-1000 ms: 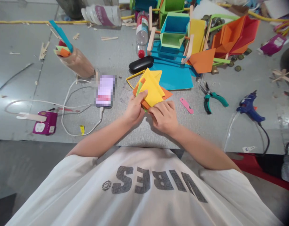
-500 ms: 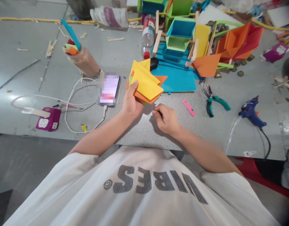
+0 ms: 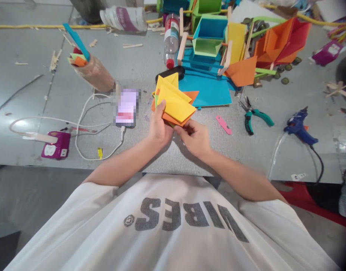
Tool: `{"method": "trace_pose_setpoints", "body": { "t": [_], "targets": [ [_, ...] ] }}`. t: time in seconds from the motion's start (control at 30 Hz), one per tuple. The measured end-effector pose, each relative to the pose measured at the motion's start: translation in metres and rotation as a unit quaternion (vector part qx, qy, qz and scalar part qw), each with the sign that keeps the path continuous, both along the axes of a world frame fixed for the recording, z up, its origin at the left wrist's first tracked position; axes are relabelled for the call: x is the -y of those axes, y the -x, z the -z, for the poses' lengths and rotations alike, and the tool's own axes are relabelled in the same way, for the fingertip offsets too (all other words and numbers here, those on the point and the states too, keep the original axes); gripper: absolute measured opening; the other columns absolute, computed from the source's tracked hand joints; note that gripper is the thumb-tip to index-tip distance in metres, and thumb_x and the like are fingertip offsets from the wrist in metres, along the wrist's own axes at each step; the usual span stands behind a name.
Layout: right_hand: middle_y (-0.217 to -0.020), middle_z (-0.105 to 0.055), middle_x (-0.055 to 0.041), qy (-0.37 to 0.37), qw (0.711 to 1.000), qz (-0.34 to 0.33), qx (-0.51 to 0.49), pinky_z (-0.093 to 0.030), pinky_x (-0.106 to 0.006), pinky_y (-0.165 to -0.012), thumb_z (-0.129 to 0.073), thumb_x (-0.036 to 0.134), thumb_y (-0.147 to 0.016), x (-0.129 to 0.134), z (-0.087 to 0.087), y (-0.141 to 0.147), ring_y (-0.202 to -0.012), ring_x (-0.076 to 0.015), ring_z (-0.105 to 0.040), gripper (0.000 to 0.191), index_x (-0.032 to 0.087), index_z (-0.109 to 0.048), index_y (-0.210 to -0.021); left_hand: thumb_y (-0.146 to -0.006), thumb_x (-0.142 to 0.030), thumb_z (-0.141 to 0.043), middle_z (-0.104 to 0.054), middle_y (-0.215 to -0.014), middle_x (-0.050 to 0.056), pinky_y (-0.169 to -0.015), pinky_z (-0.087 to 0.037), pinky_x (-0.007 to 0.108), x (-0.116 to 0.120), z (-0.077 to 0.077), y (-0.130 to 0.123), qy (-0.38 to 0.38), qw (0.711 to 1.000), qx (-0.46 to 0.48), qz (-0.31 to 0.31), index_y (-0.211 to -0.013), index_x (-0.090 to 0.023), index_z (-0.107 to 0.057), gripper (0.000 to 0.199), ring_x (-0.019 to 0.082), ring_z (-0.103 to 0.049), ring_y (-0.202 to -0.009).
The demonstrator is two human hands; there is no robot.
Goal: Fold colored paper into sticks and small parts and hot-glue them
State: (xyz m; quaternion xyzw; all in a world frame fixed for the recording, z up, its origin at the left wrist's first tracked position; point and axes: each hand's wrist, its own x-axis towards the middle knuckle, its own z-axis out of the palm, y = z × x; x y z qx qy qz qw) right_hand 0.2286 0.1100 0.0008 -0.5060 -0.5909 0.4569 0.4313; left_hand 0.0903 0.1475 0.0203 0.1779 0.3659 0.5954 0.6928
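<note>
A bundle of folded yellow, orange and green paper is in my left hand, whose thumb lies over the yellow layer. My right hand is at the bundle's lower right edge, fingers curled and pinched against it; what exactly lies between its fingertips is hidden. Behind the bundle lie a blue sheet and a black case. A phone with a white cable rests left of my hands, and a pink tool lies to their right.
Pliers and a blue glue gun lie at the right. Colourful paper boxes on wooden sticks and a bottle stand behind. At the left are a brown paper-filled holder and a purple power socket.
My right hand has moved up and left and now touches the bundle's lower edge. The view has shifted slightly, and more of the black case shows behind the paper.
</note>
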Motion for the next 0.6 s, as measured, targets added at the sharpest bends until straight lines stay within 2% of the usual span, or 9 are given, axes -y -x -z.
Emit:
{"method": "trace_pose_setpoints", "body": {
  "t": [0.1, 0.17, 0.23, 0.37, 0.43, 0.5, 0.6],
  "targets": [
    [-0.068, -0.065, 0.0009, -0.01, 1.0, -0.008, -0.02, -0.042, -0.033, -0.056, -0.074, 0.072, -0.099, 0.001, -0.001, 0.0, -0.058, -0.014, -0.054, 0.052, 0.025, -0.062, -0.08, -0.108, -0.047, -0.06, -0.082, -0.144, -0.002, -0.124, -0.054, 0.051, -0.002, -0.002, 0.0, -0.033, 0.997, 0.02, -0.071, -0.159, -0.035, -0.066, 0.053, 0.032, -0.054, -0.162],
    [-0.068, -0.064, 0.0013, -0.036, 0.999, 0.007, -0.024, -0.044, -0.033, -0.058, -0.072, 0.075, -0.1, -0.001, -0.001, -0.003, -0.059, -0.0143, -0.055, 0.054, 0.026, -0.062, -0.081, -0.108, -0.049, -0.059, -0.084, -0.137, -0.003, -0.125, -0.053, 0.053, -0.006, -0.004, 0.004, -0.027, 0.998, 0.027, -0.055, -0.161, -0.037, -0.065, 0.055, 0.035, -0.047, -0.167],
    [-0.066, -0.061, 0.0026, -0.068, 0.995, 0.055, -0.038, -0.044, -0.033, -0.057, -0.069, 0.077, -0.102, -0.006, 0.0, -0.009, -0.058, -0.0143, -0.055, 0.054, 0.026, -0.061, -0.084, -0.109, -0.05, -0.055, -0.085, -0.135, -0.003, -0.125, -0.054, 0.053, -0.011, -0.007, 0.01, -0.02, 0.998, 0.034, -0.052, -0.165, -0.037, -0.062, 0.057, 0.034, -0.046, -0.168],
    [-0.064, -0.052, 0.005, -0.097, 0.974, 0.189, -0.083, -0.043, -0.031, -0.053, -0.055, 0.086, -0.105, -0.027, 0.007, -0.021, -0.052, -0.0135, -0.051, 0.061, 0.029, -0.05, -0.084, -0.111, -0.054, -0.048, -0.082, -0.143, 0.004, -0.119, -0.061, 0.052, -0.017, -0.009, 0.02, -0.007, 0.998, 0.03, -0.047, -0.164, -0.029, -0.062, 0.059, 0.033, -0.062, -0.157],
    [-0.063, -0.049, 0.0035, -0.096, 0.967, 0.219, -0.085, -0.044, -0.031, -0.053, -0.044, 0.089, -0.107, -0.036, 0.012, -0.024, -0.053, -0.0137, -0.051, 0.068, 0.028, -0.047, -0.077, -0.11, -0.055, -0.048, -0.081, -0.144, 0.006, -0.116, -0.063, 0.049, -0.017, -0.01, 0.024, -0.005, 0.999, 0.023, -0.038, -0.157, -0.029, -0.066, 0.057, 0.033, -0.066, -0.153],
    [-0.063, -0.051, 0.0012, -0.094, 0.97, 0.208, -0.081, -0.046, -0.032, -0.056, -0.038, 0.089, -0.108, -0.041, 0.016, -0.025, -0.056, -0.0146, -0.053, 0.073, 0.027, -0.047, -0.072, -0.109, -0.057, -0.051, -0.081, -0.144, 0.007, -0.115, -0.064, 0.048, -0.016, -0.012, 0.027, -0.007, 1.0, 0.018, -0.019, -0.15, -0.028, -0.071, 0.054, 0.033, -0.066, -0.153],
    [-0.078, -0.065, -0.0011, -0.067, 0.984, 0.141, -0.09, -0.052, -0.031, -0.063, -0.057, 0.088, -0.103, -0.04, 0.02, -0.024, -0.068, -0.0157, -0.063, 0.065, 0.026, -0.061, -0.084, -0.104, -0.06, -0.058, -0.082, -0.143, 0.008, -0.115, -0.066, 0.048, -0.013, -0.015, 0.031, -0.007, 1.0, 0.005, 0.023, -0.14, -0.028, -0.077, 0.052, 0.034, -0.065, -0.155]
  ]
}}
